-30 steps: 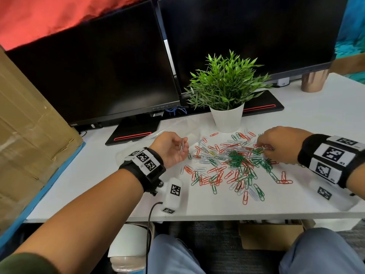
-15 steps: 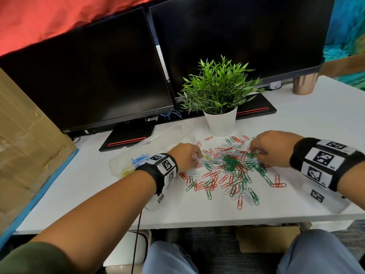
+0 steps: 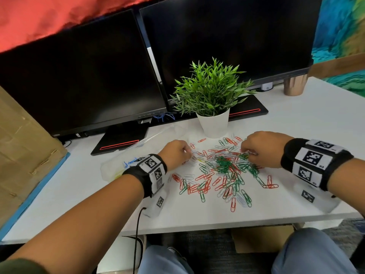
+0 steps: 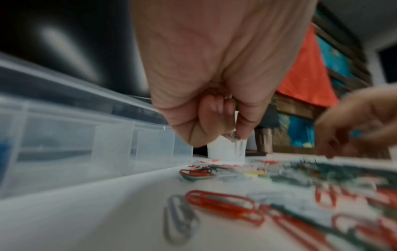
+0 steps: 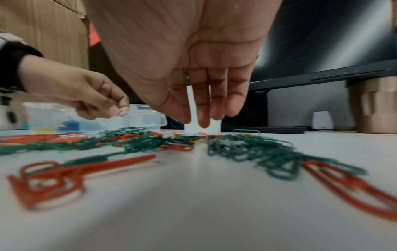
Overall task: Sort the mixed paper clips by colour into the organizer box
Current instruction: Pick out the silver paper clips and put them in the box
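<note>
A mixed pile of paper clips (image 3: 223,171), red, green and white, is spread over the white desk (image 3: 296,125). The clear organizer box (image 3: 110,169) lies left of the pile, with blue clips (image 3: 130,162) and yellow ones in its compartments. My left hand (image 3: 188,153) hovers at the pile's left edge. Its curled fingers pinch a few white clips (image 4: 234,137), also seen as the white clips (image 5: 124,111) in the right wrist view. My right hand (image 3: 245,153) is over the pile's far right, its fingers (image 5: 203,108) pointing down at the green clips (image 5: 247,149) and holding nothing.
A potted plant in a white pot (image 3: 213,123) stands just behind the pile. Two dark monitors (image 3: 98,76) line the back. A copper cup (image 3: 294,86) is at the far right, a cardboard box (image 3: 23,151) at the left. A black cable (image 3: 138,224) hangs over the front edge.
My left hand, turned palm up with clips near the box a second ago, has rolled over and moved right to the pile's left edge. My right hand has stayed over the pile.
</note>
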